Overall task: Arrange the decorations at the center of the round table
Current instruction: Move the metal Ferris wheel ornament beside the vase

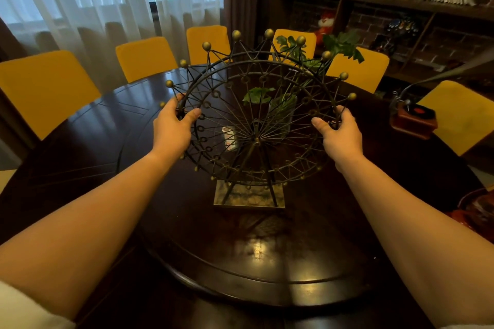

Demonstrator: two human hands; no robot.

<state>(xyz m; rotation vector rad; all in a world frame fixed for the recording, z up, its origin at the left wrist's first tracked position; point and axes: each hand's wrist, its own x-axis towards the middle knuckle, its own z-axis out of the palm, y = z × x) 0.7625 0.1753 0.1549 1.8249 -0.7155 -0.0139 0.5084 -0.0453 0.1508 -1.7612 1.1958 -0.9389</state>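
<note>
A dark wire Ferris-wheel ornament [256, 139] with gold balls on its rim stands upright on a square metal base [248, 199], on the raised centre disc of the round dark wooden table [254, 254]. My left hand [173, 125] grips the wheel's left rim. My right hand [338, 132] grips its right rim. Behind the wheel, seen through the spokes, a glass vase with green leafy stems [283, 112] stands on the disc. I cannot tell whether the base rests on the disc or hovers just above it.
A small red gramophone model [413, 117] sits at the table's right edge. A reddish object [478, 211] lies at the far right. Yellow chairs [145, 57] ring the far side. Bookshelves [401, 0] fill the right wall, curtains the left.
</note>
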